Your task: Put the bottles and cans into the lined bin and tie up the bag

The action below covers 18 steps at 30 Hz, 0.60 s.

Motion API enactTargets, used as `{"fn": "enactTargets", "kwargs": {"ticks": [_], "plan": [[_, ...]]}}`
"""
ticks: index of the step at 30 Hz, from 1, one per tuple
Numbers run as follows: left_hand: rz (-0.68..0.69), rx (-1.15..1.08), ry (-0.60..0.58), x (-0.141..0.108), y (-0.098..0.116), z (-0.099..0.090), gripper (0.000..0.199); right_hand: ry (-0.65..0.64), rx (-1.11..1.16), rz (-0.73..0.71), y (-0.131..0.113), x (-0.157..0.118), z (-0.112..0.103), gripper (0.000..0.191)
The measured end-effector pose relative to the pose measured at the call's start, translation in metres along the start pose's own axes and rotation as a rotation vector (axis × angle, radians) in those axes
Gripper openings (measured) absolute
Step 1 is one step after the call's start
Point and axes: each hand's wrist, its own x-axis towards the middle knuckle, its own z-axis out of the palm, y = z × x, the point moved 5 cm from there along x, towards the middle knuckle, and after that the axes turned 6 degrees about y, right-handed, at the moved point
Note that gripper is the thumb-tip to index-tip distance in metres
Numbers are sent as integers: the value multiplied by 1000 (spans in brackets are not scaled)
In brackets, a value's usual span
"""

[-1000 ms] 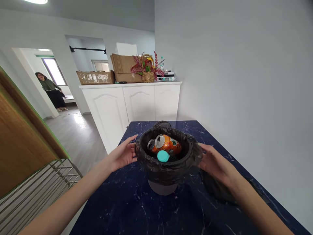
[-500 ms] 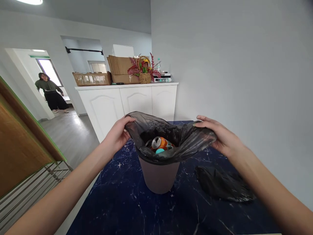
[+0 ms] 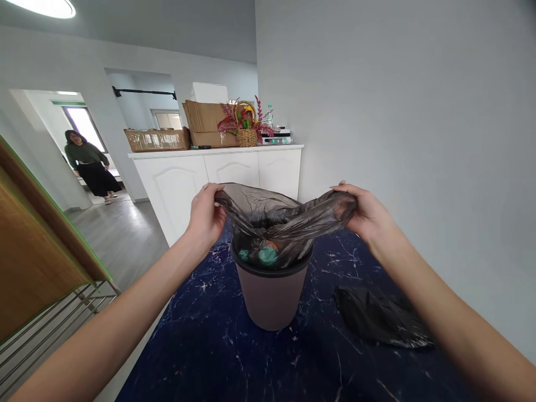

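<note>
My left hand (image 3: 206, 215) pinches the left side of a thin black garbage bag (image 3: 288, 231). On the opposite side, my right hand (image 3: 364, 211) grips the bag's edge, its fingers partly inside the film. The bag's upper part is stretched between both hands above a brownish-grey trash can (image 3: 272, 298) with a dark rim. Through the translucent film show a teal round thing (image 3: 268, 255) and a smaller greenish one; a bit of orange lies behind them. The bag's lower part is hidden inside the can.
A folded black plastic bag (image 3: 383, 318) lies on the dark blue marbled table (image 3: 234, 363), right of the can. Behind stands a white cabinet (image 3: 176, 184) with cardboard boxes (image 3: 159, 139) and a flower basket (image 3: 247, 137). A person (image 3: 90, 164) is at the left doorway.
Both hands have risen and drawn slightly closer together, pulling the bag up off the can's rim, which now shows. The orange can, plainly seen before, is mostly covered. The distant person has shifted.
</note>
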Motion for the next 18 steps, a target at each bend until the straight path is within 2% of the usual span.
{"fn": "enactTargets", "kwargs": {"ticks": [5,8,10,14,18], "plan": [[-5,24,-106,-5,-20,43,24,8,41,45,25,15,18,45],[17,0,-125,4,-18,63,27,-4,71,42,28,22,28,44],[40,-30,-119,16,-5,67,28,-14,100,11,18,24,32,45],[46,-104,-100,34,33,60,28,-49,167,-85,-18,16,39,43],[44,-179,-65,25,72,62,33,-96,278,-196,-61,-2,56,33]]}}
